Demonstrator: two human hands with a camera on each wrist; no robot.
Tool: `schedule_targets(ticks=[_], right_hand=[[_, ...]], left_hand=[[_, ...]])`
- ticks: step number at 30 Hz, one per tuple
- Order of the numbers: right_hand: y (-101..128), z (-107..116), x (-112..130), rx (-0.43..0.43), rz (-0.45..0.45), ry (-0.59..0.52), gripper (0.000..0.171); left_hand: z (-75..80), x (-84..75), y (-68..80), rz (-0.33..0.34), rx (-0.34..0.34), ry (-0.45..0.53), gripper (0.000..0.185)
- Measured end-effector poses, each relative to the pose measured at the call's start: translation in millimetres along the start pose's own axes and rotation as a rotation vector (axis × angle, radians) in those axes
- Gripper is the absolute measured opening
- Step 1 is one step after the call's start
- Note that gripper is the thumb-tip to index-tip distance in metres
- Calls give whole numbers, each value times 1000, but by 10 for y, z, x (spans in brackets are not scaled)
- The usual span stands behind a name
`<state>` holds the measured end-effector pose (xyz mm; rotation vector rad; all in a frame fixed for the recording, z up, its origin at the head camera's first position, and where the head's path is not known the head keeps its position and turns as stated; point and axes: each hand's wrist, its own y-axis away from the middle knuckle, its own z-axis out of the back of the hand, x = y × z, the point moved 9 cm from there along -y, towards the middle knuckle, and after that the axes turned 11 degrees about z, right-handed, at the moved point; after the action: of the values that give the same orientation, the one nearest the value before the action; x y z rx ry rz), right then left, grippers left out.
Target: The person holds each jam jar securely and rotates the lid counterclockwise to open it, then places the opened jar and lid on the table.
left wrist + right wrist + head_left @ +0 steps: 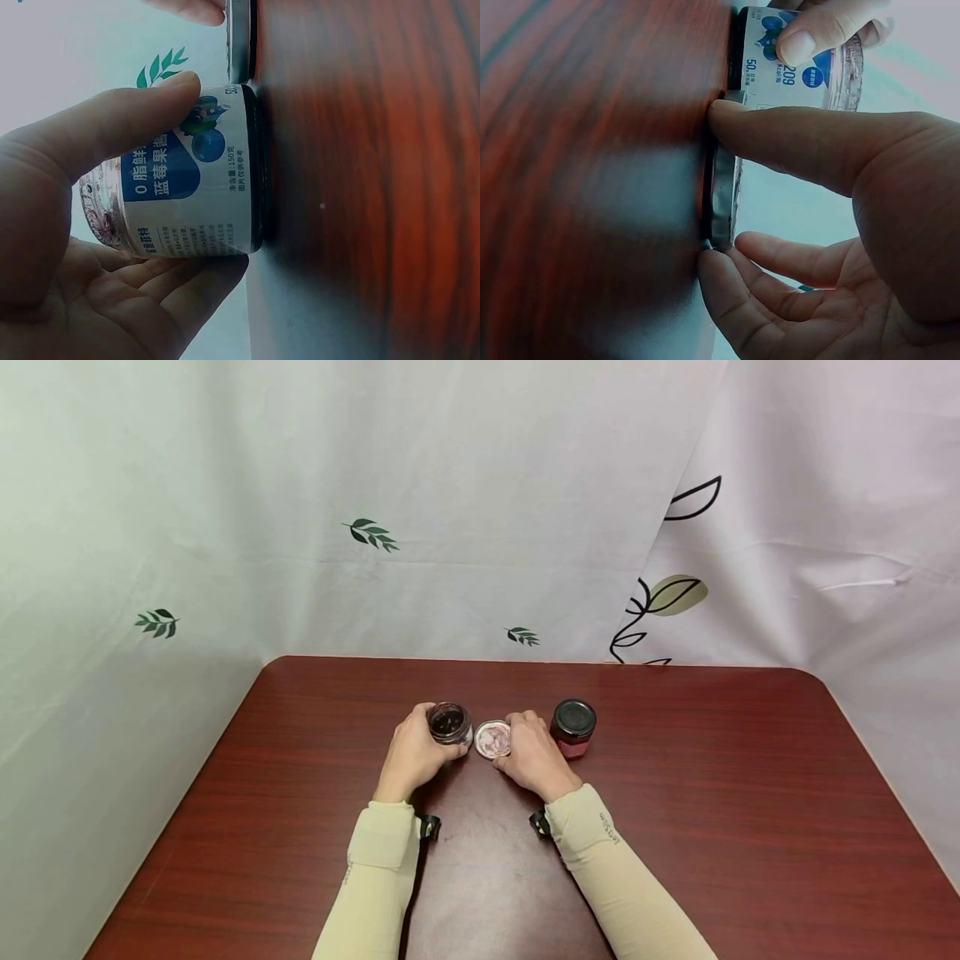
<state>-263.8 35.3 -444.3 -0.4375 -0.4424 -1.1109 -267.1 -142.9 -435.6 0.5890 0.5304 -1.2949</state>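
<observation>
My left hand grips an uncapped glass jam jar, its thumb pressed along the label and its fingers round the far side. The label is white and blue with blueberries printed on it, and dark jam shows through the mouth. Beside the jar lies its round lid, inner face up and smeared with jam. My right hand holds this lid by the rim, low at the tabletop, thumb on one side and fingertips on the other.
Just right of my right hand stands a second jar, with a dark lid and a red label. Both jars are on a reddish-brown wooden table. A white curtain with leaf prints hangs behind the table's far edge.
</observation>
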Motion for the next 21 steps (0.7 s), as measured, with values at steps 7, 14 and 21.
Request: schedule_targets(ticks=[7,14,21], right_hand=[[4,9,3,4,-3,-3,67],[9,9,1,6,-7,-7,72],[5,7,7,1,-5,-19,79]], left_hand=[[-8,-9,4,-2,13,8,82],[-24,-10,-3,-8,35,22,87],[-32,-6,-17,-20,43,26,106]])
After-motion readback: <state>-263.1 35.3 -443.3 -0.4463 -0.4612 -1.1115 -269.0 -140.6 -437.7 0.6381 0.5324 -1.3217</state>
